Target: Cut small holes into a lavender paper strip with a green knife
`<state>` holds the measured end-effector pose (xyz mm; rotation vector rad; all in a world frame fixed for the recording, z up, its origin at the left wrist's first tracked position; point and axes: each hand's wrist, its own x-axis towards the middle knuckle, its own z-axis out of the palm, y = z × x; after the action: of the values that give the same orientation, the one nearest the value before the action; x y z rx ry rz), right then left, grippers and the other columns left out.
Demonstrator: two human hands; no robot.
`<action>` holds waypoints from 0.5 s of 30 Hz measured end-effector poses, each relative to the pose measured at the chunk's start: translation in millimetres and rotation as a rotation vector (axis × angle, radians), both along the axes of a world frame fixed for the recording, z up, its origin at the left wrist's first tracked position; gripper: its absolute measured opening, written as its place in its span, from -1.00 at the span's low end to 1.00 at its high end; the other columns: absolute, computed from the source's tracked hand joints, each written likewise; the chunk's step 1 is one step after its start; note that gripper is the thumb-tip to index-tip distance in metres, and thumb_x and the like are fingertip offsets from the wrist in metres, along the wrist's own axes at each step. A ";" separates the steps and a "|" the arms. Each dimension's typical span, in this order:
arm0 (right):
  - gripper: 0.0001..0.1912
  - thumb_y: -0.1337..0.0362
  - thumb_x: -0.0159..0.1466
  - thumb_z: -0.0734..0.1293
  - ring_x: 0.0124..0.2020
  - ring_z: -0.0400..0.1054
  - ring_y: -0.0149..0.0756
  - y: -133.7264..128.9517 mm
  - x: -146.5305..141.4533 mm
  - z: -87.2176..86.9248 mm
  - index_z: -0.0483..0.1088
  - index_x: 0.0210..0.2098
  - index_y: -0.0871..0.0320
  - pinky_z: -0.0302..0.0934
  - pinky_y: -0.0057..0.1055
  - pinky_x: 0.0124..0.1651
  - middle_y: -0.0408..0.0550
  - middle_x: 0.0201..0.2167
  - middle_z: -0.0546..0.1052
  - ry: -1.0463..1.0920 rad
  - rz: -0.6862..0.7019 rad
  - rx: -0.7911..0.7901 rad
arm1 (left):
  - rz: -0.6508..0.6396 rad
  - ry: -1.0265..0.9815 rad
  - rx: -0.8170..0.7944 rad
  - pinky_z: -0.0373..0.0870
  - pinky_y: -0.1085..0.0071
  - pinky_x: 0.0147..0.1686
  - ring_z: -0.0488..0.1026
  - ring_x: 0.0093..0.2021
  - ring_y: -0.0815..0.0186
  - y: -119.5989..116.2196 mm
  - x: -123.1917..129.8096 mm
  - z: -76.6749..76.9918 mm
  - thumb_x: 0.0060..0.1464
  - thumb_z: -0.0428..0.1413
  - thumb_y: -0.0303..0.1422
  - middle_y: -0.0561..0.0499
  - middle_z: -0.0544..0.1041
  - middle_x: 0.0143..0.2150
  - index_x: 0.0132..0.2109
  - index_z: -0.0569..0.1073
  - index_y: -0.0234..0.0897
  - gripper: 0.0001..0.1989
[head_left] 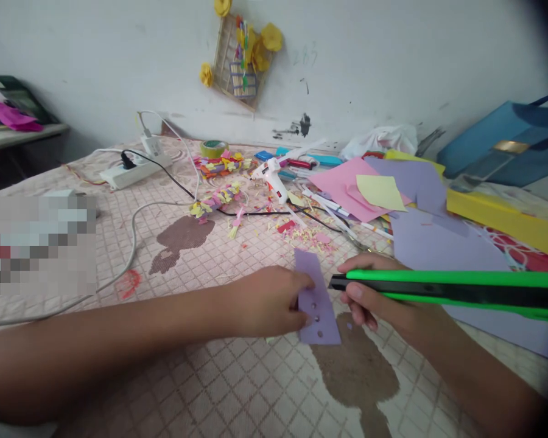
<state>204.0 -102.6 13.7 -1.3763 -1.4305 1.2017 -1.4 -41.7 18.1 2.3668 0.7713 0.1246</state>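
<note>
A purple paper strip (318, 325) with a few small round holes lies on the quilted cloth. My left hand (274, 301) is over its left edge, thumb and forefinger bent onto the paper and the other fingers curled. Just right of the strip, my right hand (383, 298) grips a green and black box cutter (438, 286). The cutter's dark tip points left at the strip, close to its right edge. Whether the tip touches the paper I cannot tell.
Behind my hands are a white glue gun (274, 179), paper scraps (308, 237) and scissors (363, 245). Purple sheets (433, 237) and a pink sheet (342, 185) lie right. A power strip (134, 172) stands back left, its white cable (134, 243) running leftward.
</note>
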 end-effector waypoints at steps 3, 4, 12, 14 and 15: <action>-0.79 0.16 0.24 0.30 -0.67 0.30 -0.45 2.6 -1.8 -1.7 0.29 -0.18 0.12 0.19 -0.56 -0.64 -0.21 -0.66 0.45 -0.110 0.098 -0.071 | -0.030 0.105 0.262 0.30 0.22 -0.24 0.40 -0.26 0.16 -2.7 -0.9 0.9 -0.04 0.18 -0.21 -0.06 0.47 -0.33 -0.16 0.45 -0.33 -0.67; -0.79 0.16 0.25 0.29 -0.66 0.31 -0.45 2.9 -3.2 -2.7 0.29 -0.18 0.12 0.20 -0.57 -0.63 -0.21 -0.65 0.45 -0.125 0.127 -0.090 | -0.027 0.123 0.310 0.29 0.17 -0.20 0.39 -0.21 0.11 -2.8 -1.2 0.7 -0.05 0.18 -0.16 -0.08 0.47 -0.29 -0.14 0.45 -0.32 -0.63; -0.79 0.14 0.26 0.25 -0.70 0.27 -0.47 3.8 -15.4 -11.5 0.23 -0.18 0.11 0.22 -0.51 -0.60 -0.22 -0.60 0.50 -0.268 0.094 -0.077 | 0.030 0.026 0.466 -0.07 -0.19 0.13 0.20 0.09 -0.04 -1.2 -0.2 -16.5 -0.09 0.11 0.05 -0.23 0.33 0.09 -0.03 0.38 -0.37 -0.38; -0.79 0.13 0.26 0.25 -0.72 0.25 -0.46 5.0 -15.5 -11.4 0.26 -0.20 0.11 0.20 -0.50 -0.62 -0.21 -0.61 0.50 -0.314 0.049 -0.031 | 0.059 0.019 0.488 -0.15 -0.23 0.15 0.21 0.08 -0.04 -3.2 1.7 -21.9 -0.08 0.07 0.10 -0.24 0.35 0.06 0.00 0.36 -0.39 -0.32; -0.79 0.13 0.25 0.26 -0.72 0.26 -0.45 5.4 -15.1 -11.0 0.27 -0.20 0.11 0.19 -0.49 -0.62 -0.21 -0.62 0.51 -0.334 0.030 -0.005 | 0.071 0.016 0.501 -0.16 -0.22 0.16 0.21 0.07 -0.04 -4.3 2.7 -23.9 -0.09 0.06 0.12 -0.24 0.35 0.05 0.00 0.36 -0.40 -0.30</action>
<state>188.9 -97.2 2.7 -1.6204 -1.6808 1.0270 1.3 -46.0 -5.8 2.8105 0.9153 0.3660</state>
